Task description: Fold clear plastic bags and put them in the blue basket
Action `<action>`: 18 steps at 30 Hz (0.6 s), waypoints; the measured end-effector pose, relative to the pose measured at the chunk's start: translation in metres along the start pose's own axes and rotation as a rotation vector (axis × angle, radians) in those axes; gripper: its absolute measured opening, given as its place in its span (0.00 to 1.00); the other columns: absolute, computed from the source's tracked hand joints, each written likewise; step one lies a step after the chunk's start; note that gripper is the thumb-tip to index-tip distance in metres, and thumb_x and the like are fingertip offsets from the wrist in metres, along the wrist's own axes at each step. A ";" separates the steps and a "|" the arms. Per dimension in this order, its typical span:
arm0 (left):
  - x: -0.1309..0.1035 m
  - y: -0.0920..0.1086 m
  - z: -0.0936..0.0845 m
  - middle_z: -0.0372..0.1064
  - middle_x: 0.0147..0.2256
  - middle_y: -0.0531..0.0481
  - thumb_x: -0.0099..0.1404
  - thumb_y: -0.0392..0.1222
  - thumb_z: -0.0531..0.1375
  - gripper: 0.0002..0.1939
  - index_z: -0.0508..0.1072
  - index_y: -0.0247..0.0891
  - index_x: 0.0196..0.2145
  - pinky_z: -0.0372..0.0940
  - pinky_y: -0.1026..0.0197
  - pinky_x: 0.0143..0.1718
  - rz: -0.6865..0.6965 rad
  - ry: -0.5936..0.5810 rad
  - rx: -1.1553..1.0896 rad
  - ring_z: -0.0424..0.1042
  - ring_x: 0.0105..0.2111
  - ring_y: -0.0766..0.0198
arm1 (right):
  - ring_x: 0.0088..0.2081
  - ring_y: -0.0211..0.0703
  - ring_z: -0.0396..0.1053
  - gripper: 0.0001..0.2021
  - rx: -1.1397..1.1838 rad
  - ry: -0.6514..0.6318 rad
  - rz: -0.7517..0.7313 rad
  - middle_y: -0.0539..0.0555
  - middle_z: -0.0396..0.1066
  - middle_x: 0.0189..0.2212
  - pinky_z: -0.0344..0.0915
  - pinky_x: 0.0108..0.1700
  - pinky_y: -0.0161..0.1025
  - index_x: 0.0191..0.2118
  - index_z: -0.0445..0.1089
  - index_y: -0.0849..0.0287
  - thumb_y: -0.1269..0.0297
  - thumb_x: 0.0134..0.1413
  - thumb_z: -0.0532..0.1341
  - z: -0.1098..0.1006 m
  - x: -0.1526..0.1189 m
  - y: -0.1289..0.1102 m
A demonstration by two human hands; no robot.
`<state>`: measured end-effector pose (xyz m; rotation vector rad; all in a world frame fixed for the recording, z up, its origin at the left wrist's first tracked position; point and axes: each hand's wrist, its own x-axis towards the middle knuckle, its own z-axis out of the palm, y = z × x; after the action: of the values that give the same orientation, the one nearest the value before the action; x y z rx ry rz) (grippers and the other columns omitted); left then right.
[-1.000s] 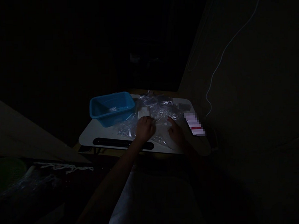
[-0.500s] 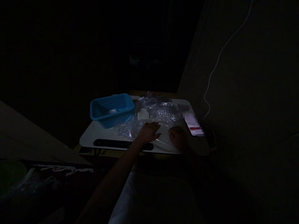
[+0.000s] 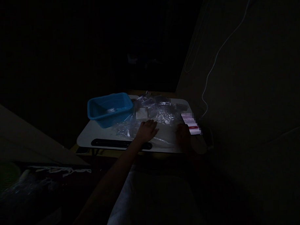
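Note:
My left hand [image 3: 147,130] lies flat on clear plastic, its fingers stretched out. Under it and around it spreads crumpled clear plastic film [image 3: 165,115], which runs across the white table [image 3: 84,137]. Just beyond my left fingers sits a small white block-like thing [image 3: 141,113]. My right hand [image 3: 183,136] is at the right side of the film, close to a lit phone [image 3: 191,124]. Darkness and blur hide its fingers, so I cannot see whether they hold anything.
A blue plastic basin [image 3: 110,110] stands at the table's left back. Along the front edge runs a black slotted strip [image 3: 120,144]. A white cable [image 3: 218,52] hangs on the right. A green basket-like thing [image 3: 6,176] sits low at the left.
My right hand has moved to the right, away from my left hand and nearer the phone. My left hand stays on the plastic. The whole view has shifted slightly.

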<state>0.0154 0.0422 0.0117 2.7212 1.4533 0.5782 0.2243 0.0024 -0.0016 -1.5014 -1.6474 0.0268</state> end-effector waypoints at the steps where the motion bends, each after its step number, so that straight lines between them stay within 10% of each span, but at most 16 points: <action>1: 0.000 -0.001 0.000 0.58 0.55 0.40 0.64 0.47 0.49 0.21 0.62 0.38 0.52 0.52 0.50 0.51 0.020 -0.010 0.008 0.55 0.55 0.54 | 0.42 0.47 0.64 0.14 -0.029 -0.019 -0.002 0.59 0.66 0.37 0.61 0.44 0.45 0.40 0.63 0.61 0.68 0.47 0.47 0.000 0.000 0.000; 9: -0.001 -0.002 -0.007 0.54 0.57 0.44 0.59 0.54 0.54 0.24 0.64 0.43 0.52 0.49 0.48 0.53 0.158 -0.079 -0.004 0.52 0.57 0.52 | 0.44 0.47 0.63 0.15 -0.197 -0.050 0.005 0.58 0.69 0.40 0.56 0.49 0.45 0.41 0.66 0.61 0.67 0.48 0.49 -0.004 0.015 -0.010; 18: -0.001 -0.003 0.000 0.55 0.56 0.39 0.54 0.60 0.56 0.33 0.61 0.41 0.54 0.49 0.45 0.53 0.166 -0.065 -0.016 0.54 0.56 0.48 | 0.38 0.43 0.68 0.15 -0.004 -0.426 0.242 0.55 0.73 0.35 0.63 0.42 0.39 0.38 0.71 0.60 0.72 0.46 0.51 0.017 0.084 -0.021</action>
<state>0.0126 0.0433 0.0115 2.8374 1.2114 0.4975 0.2078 0.0741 0.0475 -1.7777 -1.7763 0.5071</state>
